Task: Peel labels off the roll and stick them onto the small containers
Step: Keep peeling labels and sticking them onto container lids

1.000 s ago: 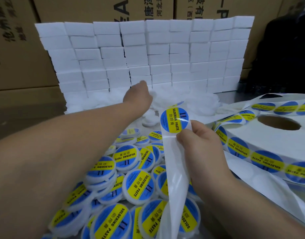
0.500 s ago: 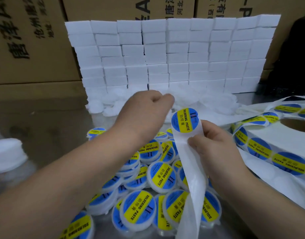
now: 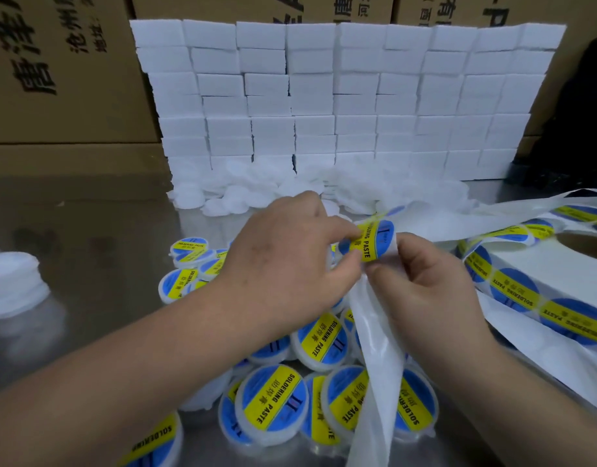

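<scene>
1. Pinching with thumb and forefinger, my left grip (image 3: 283,261) is holding the left edge of the round label (image 3: 374,241), while my right grip (image 3: 422,288) is curling round the white backing strip (image 3: 374,348) just beneath it.
2. I am seeing nothing under the left palm, so I cannot tell whether it is carrying anything else. Its fingertips are covering part of the label.
3. I am losing the roll (image 3: 543,274) past the right edge and the strip past the bottom edge.
4. Labelled containers (image 3: 273,399) are lying heaped on the steel surface (image 3: 105,298) below both grips, with the strip hanging across them. Plain white containers (image 3: 256,193) are piling up behind, against a wall of white blocks (image 3: 341,96) and cardboard cartons (image 3: 54,79).
5. I am seeing the label face-on above the heap, its yellow band running roughly up and down.
</scene>
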The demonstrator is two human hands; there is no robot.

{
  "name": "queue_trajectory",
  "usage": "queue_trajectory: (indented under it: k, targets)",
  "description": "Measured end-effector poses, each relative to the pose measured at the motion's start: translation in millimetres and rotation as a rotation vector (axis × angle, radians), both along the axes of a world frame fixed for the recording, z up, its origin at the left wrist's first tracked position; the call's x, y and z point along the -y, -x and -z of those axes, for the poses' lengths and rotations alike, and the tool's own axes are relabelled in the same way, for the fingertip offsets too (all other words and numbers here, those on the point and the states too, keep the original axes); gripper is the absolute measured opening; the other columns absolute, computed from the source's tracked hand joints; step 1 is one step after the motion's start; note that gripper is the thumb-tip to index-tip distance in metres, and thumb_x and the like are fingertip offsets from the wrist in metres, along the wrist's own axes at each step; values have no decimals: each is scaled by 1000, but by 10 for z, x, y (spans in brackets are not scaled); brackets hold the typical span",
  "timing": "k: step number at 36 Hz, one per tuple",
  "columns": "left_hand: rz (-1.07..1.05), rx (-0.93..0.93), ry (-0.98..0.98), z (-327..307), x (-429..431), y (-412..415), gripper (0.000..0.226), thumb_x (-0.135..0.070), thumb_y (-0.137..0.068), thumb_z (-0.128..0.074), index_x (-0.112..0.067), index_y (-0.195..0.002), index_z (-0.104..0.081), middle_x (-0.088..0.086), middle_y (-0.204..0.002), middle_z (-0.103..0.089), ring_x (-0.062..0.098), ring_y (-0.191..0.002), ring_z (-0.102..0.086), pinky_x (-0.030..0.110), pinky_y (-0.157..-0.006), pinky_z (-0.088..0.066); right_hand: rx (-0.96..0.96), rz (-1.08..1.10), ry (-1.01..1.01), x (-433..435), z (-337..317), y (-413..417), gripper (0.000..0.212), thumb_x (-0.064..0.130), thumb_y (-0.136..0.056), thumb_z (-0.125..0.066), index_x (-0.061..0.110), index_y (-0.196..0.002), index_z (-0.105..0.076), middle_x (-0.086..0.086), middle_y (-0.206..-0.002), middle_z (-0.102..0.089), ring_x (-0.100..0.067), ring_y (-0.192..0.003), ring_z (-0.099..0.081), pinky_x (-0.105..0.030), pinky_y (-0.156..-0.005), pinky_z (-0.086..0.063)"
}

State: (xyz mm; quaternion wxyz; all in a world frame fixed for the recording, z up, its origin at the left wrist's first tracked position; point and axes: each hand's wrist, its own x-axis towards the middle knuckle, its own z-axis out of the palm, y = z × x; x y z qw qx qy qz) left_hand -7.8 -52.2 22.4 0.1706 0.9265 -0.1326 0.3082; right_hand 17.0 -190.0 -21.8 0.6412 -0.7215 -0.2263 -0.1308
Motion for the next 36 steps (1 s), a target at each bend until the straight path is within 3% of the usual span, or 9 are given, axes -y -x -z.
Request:
queue_trajectory:
  k: [4, 10, 18, 22, 26, 28, 30, 32, 36]
  targets:
    - [17, -101, -11, 21, -5, -25, 40, -60, -64, -46, -42, -94, -65, -11, -79, -43, 6, -81, -41, 4, -66, -27, -10, -11, -21, 7, 4, -18, 29, 0, -80, -53, 23, -71, -69, 3, -61, -62, -4, -56, -52, -19, -53, -43]
    - [36, -153, -42, -27, -58, -37, 44, -68, -58, -46, -42, -88, -65, -10, -86, -49, 5, -84, -45, 14, -64, -31, 34, -3, 23, 8, -6, -6, 38, -4, -82, -50, 27, -74, -70, 8, -67, -65, 0, -62, -56, -12, -56, -42]
    - [-123, 42, 309, -231, -299, -114, 35, -54, -80, -49, -32, -53, -52, -10, -58, -49, 3, -56, -43, 29, -53, -29, -32, 58, 72, 17, -8, -30, 31, 3, -80, -48, 27, -73, -66, 10, -55, -57, -1, -46, -46, -18, -45, -40]
    - [-165, 51, 427, -234, -379, -145, 44, -53, -81, -50, -22, -51, -49, -12, -45, -45, 5, -45, -39, 30, -50, -26, -40, 100, 0, 3, -21, -26, 44, 9, -83, -54, 52, -90, -51, 21, -83, -65, -1, -64, -63, -21, -55, -49]
    - [-197, 78, 209, -156, -282, -116, 45, -65, -70, -41, -24, -52, -50, -8, -65, -46, 3, -64, -46, 22, -54, -30, 97, 206, 31, 14, -35, -24, 68, 5, -81, -57, 64, -103, -34, 34, -105, -52, -8, -65, -59, -27, -65, -51]
    - [-189, 84, 177, -146, -264, -113, 46, -66, -69, -39, -24, -54, -52, -8, -67, -46, 2, -68, -46, 19, -56, -29, 182, 251, 66, 22, -41, -27, 67, 0, -80, -55, 61, -103, -41, 33, -117, -48, -5, -86, -59, -25, -78, -50]
    - [-186, 101, 165, -144, -275, -121, 47, -65, -70, -39, -23, -54, -52, -7, -67, -46, 2, -68, -46, 18, -55, -28, 230, 239, 64, 26, -33, -28, 61, -8, -78, -51, 51, -91, -56, 29, -110, -55, 7, -96, -55, -12, -81, -44]
    - [-183, 128, 142, -139, -288, -128, 47, -65, -70, -39, -23, -53, -51, -8, -66, -45, 3, -66, -45, 19, -54, -26, 151, 186, 41, 25, -26, -14, 57, -11, -77, -48, 42, -68, -67, 27, -86, -65, 13, -79, -57, -2, -66, -40]
    - [-157, 146, 93, -152, -294, -115, 50, -69, -65, -41, -21, -51, -46, -8, -64, -42, 3, -63, -43, 21, -52, -25, 29, 86, 36, 20, -17, -9, 51, -5, -80, -48, 40, -69, -70, 25, -70, -67, 8, -69, -60, -6, -59, -43]
